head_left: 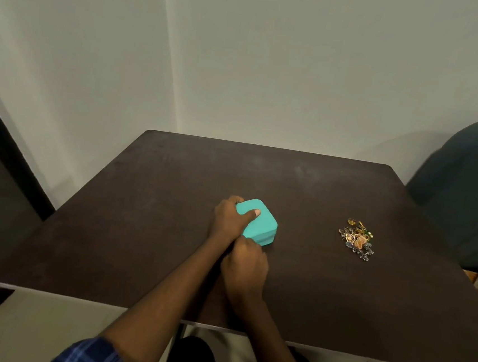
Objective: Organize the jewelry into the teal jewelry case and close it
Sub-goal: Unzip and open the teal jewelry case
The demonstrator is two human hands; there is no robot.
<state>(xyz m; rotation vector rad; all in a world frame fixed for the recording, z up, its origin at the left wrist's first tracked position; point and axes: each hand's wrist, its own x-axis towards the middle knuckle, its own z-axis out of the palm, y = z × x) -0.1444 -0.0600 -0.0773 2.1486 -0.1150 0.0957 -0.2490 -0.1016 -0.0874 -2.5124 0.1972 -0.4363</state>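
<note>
A blue plaid sleeve [89, 354] covers the left arm at the near edge of the view, and both forearms reach out over the dark brown table [149, 254]. The right hand [245, 269] sits closest, knuckles up, fingers curled down at the near corner of the teal jewelry case [259, 226]; its fingertips are hidden under the hand, so I cannot tell whether they pinch the case's edge or only press against it. Just beyond, the left hand [229, 219] grips the case from its left side, thumb laid across the lid and fingers wrapped round the far corner. The case rests on the tabletop near the middle, lid down and closed, its rounded corners showing. Well off to the right lies the jewelry [357, 239], a small tangled heap of gold and silvery pieces, apart from both hands. Farther right, past the table's edge, stands a dark rounded chair back [471, 185]. A pale wall [272, 67] rises behind.
</note>
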